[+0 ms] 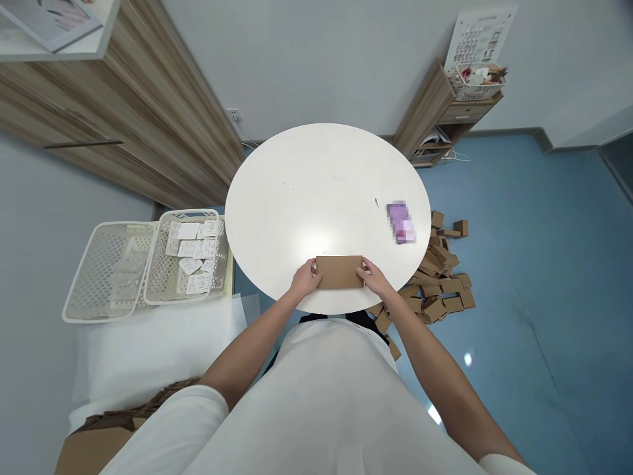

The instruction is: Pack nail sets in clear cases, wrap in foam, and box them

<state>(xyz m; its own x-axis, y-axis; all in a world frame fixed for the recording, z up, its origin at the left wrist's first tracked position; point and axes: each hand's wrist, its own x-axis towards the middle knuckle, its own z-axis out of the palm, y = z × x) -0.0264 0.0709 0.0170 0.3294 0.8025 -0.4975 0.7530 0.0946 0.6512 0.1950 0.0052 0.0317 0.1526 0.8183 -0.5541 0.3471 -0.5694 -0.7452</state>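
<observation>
Between my two hands is a flat, oblong brown cardboard box [339,272], over the near edge of the round white table [297,171]. My left hand [306,278] grips its left end, thumb toward the near side and fingers at the far corner. At the opposite end, my right hand [374,276] holds the box in the same way. The box's top face looks closed, and its underside is hidden. To the right on the table lies a blurred purple item [399,221], apart from my hands.
Many small cardboard boxes [440,284] are heaped on the blue floor at right. Left of the table stand a white basket with printed cards [192,247] and another basket with clear packets [129,277]. Flat cardboard [99,448] is stacked at lower left. A cabinet [452,109] stands behind.
</observation>
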